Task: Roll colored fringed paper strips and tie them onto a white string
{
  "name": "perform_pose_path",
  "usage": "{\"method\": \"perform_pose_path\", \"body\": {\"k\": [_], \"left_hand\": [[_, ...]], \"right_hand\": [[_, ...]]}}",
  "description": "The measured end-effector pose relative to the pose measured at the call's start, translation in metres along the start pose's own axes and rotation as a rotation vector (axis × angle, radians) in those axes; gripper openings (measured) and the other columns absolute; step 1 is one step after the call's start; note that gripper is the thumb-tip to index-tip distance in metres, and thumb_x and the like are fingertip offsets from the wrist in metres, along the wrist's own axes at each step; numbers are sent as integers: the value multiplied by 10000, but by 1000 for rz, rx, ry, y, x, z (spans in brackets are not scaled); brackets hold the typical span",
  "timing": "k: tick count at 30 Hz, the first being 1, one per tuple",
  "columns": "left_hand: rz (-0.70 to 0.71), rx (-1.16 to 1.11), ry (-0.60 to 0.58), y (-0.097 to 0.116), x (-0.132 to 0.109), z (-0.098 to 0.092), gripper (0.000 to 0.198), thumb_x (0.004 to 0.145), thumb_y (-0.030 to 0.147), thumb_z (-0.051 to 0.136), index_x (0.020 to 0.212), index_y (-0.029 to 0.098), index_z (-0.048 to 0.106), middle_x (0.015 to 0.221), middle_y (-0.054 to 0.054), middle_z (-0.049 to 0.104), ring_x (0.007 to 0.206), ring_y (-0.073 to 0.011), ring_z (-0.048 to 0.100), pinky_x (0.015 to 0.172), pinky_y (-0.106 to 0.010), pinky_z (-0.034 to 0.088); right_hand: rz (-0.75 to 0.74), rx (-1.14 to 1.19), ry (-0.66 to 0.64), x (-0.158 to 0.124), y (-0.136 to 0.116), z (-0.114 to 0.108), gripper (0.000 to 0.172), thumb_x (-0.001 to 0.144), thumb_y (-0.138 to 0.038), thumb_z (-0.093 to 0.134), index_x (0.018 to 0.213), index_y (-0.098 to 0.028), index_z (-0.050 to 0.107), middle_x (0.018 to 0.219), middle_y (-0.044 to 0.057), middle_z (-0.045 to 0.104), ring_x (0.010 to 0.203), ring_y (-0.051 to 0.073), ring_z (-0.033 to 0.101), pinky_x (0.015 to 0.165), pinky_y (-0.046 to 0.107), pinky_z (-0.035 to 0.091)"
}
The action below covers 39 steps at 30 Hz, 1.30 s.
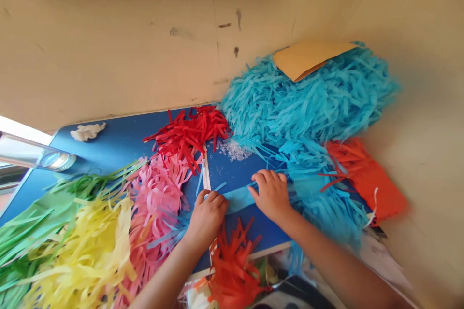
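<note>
Left hand [209, 211] and right hand [272, 194], both loosely curled onto the blue paper strip [238, 199] stretched between them over the table [125, 136], seem to be straightening it, which calls for gentle, even tension.

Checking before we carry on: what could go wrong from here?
The light-blue paper strip under the left hand and right hand might tear if pulled. The orange-red fringe crossing the front table edge could slip off. The folded yellow-orange paper atop the turquoise fringe pile may slide if disturbed.
</note>
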<state>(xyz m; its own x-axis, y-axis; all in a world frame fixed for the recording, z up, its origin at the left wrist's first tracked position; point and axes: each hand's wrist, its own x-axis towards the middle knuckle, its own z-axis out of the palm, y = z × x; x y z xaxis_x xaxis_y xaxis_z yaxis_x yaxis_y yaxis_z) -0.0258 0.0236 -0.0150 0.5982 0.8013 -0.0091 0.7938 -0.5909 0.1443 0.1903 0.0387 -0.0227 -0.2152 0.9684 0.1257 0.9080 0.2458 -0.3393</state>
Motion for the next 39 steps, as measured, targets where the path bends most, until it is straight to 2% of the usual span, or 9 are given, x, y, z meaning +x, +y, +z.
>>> {"method": "perform_pose_path", "body": {"k": [4, 6, 11, 15, 18, 21, 24, 30, 39], "left_hand": [[20, -28, -34, 2, -2, -5, 253, 866, 80, 490, 970, 202, 685, 931, -57, 707, 920, -239, 647, 1070, -515, 303], [-7, -43, -25, 4, -4, -6, 249, 818, 109, 532, 994, 192, 687, 978, -83, 709, 962, -272, 647, 1090, -569, 263], [-54, -50, 51, 7, -5, -2, 279, 792, 152, 560, 1035, 194, 691, 1020, -105, 717, 994, -295, 644, 1095, -596, 246], [-89, -24, 103, 5, -4, 5, 229, 854, 152, 529, 995, 202, 702, 973, -87, 733, 954, -278, 657, 1079, -587, 264], [-105, -5, 147, 4, -5, 7, 237, 900, 148, 500, 979, 215, 713, 944, -72, 745, 914, -263, 671, 1069, -591, 266], [-109, -7, 176, 3, -8, 7, 275, 916, 135, 484, 968, 249, 729, 938, -57, 757, 903, -248, 678, 1068, -575, 271], [-135, -53, 169, -1, -13, 8, 276, 922, 159, 491, 967, 272, 739, 960, -49, 762, 929, -243, 676, 1072, -556, 269], [-235, -203, 177, -13, -17, 15, 271, 954, 305, 488, 917, 264, 753, 967, -45, 751, 951, -228, 655, 1012, -491, 333], [-311, -184, 202, -14, -12, 17, 350, 967, 366, 467, 798, 229, 742, 914, -58, 728, 933, -240, 612, 945, -456, 366]], "right_hand": [[-526, 29, -119, -13, -1, -9, 188, 897, -120, 514, 1020, -199, 632, 1108, 92, 689, 1027, 239, 590, 1033, 439, 267], [-592, 12, -163, -14, 2, -4, 189, 891, -98, 498, 964, -185, 649, 1057, 96, 713, 992, 232, 607, 1057, 448, 260], [-481, 77, -128, 1, 16, 12, 174, 904, -135, 532, 826, -200, 673, 924, 49, 753, 847, 180, 651, 1021, 412, 298], [-380, 85, -149, 8, 13, 8, 170, 863, -101, 550, 785, -198, 666, 826, 17, 749, 763, 158, 649, 1010, 382, 305], [-382, 96, -145, 6, 4, 3, 133, 843, -130, 583, 914, -195, 675, 898, 37, 744, 840, 181, 646, 1016, 396, 293], [-440, 95, -155, 3, 0, 5, 244, 845, -245, 659, 1087, -213, 666, 1064, 73, 716, 1005, 232, 600, 993, 430, 286], [-392, 89, -175, 4, 7, 12, 108, 897, -222, 636, 946, -246, 729, 981, 38, 722, 965, 208, 579, 947, 414, 285], [-232, 137, -165, 10, 26, 17, 69, 874, -295, 718, 824, -284, 764, 887, 0, 716, 893, 181, 562, 827, 360, 305], [-86, 143, -79, 12, 21, 24, 207, 889, -393, 686, 759, -239, 731, 868, 1, 696, 881, 182, 553, 811, 355, 304]]}}
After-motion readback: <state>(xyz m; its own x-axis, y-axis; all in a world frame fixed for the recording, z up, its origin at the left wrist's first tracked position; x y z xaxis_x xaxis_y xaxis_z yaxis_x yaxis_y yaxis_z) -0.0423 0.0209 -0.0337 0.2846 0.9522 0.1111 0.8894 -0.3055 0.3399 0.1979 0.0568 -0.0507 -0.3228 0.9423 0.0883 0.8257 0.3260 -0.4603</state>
